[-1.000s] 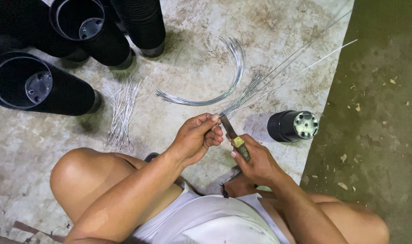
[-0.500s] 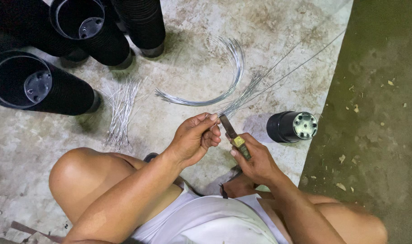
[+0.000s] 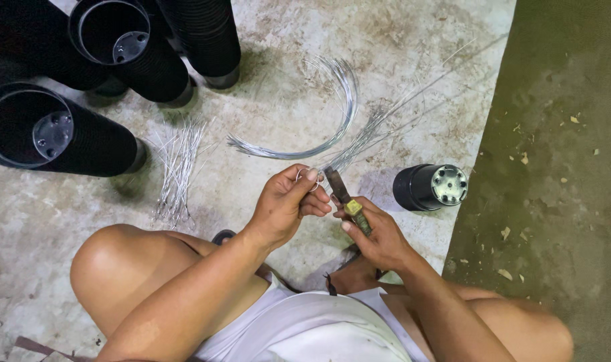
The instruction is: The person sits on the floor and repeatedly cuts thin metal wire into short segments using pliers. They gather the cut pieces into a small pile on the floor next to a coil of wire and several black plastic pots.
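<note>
The wire bundle (image 3: 359,137) is pinched in the closed left hand (image 3: 285,204); pliers (image 3: 342,194) are gripped in the closed right hand (image 3: 379,234).

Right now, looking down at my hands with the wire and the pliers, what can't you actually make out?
- Head view: the jaws of the pliers are too small and dark to tell how they stand on the wire.
- The left hand curls over the small wire loop, so its fingers hide most of it.
- The right hand covers the handles.
- The long wires blur out toward the top.
- The black pots are cut off by the left edge.
</note>
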